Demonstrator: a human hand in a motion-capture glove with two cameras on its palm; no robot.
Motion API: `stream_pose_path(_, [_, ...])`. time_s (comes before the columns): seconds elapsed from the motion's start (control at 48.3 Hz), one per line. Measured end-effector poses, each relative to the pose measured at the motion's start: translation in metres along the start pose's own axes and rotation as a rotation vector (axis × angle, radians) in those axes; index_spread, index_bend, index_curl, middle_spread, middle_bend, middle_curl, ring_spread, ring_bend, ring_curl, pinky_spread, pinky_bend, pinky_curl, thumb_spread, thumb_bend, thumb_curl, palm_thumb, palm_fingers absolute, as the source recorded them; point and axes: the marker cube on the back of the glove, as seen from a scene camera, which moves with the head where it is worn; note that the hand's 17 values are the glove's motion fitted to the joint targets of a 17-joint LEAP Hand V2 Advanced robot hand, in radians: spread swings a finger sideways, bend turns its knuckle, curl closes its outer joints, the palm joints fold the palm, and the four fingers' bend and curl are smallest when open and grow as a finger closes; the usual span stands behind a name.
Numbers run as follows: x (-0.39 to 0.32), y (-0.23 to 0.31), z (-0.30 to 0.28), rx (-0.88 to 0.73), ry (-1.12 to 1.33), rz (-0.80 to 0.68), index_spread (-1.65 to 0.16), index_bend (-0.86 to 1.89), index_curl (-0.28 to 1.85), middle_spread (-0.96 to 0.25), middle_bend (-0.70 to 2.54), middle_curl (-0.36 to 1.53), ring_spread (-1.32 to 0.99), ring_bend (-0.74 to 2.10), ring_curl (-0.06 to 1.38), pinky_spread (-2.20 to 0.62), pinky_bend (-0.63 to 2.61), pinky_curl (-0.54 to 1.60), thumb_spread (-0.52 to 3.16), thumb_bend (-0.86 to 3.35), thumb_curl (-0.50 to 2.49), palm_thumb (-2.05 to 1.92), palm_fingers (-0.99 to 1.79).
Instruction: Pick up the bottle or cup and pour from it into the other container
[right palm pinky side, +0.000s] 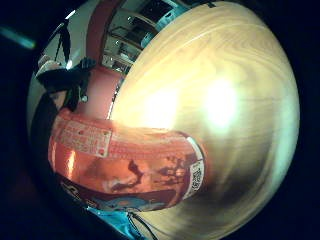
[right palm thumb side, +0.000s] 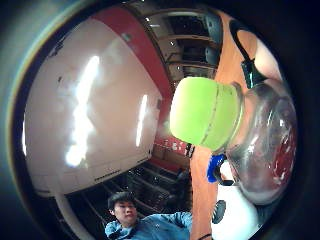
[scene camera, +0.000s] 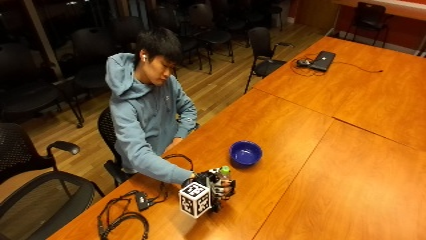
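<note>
A clear bottle (scene camera: 224, 181) with a green cap (scene camera: 225, 170) stands upright on the wooden table (scene camera: 293, 150), and my gloved right hand (scene camera: 216, 189) grips it around the body. The green cap (right palm thumb side: 202, 114) and the clear shoulder (right palm thumb side: 265, 150) fill the thumb side palm view. The bottle's orange label (right palm pinky side: 130, 162) lies close against the palm in the little finger side palm view. A blue bowl (scene camera: 245, 152) sits on the table just beyond the bottle, a short way from my hand. It appears as a blue edge (right palm thumb side: 215, 167) past the bottle neck.
A laptop (scene camera: 323, 60) with a cable lies far off on the back table. Black cables (scene camera: 133, 210) trail over the near table corner beside the person's sleeve (scene camera: 150, 167). Chairs (scene camera: 40, 175) stand around the table. Bare wood (right palm pinky side: 220, 100) stretches beyond the bottle.
</note>
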Motion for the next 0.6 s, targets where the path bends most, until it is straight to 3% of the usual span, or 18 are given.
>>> stream_pose_path(0.331, [-0.061, 0.008, 0.07, -0.239, 0.328, -0.092, -0.14, 0.14, 0.36, -0.06, 0.32, 0.46, -0.18, 0.49, 0.42, -0.23, 0.5, 0.34, 0.22, -0.03, 0.61, 1.08, 1.12])
stream_pose_path(0.601, [-0.096, 0.021, 0.124, -0.442, 0.782, -0.164, -0.13, 0.14, 0.36, -0.06, 0.31, 0.48, -0.19, 0.48, 0.44, -0.23, 0.48, 0.36, 0.18, -0.04, 0.65, 1.07, 1.14])
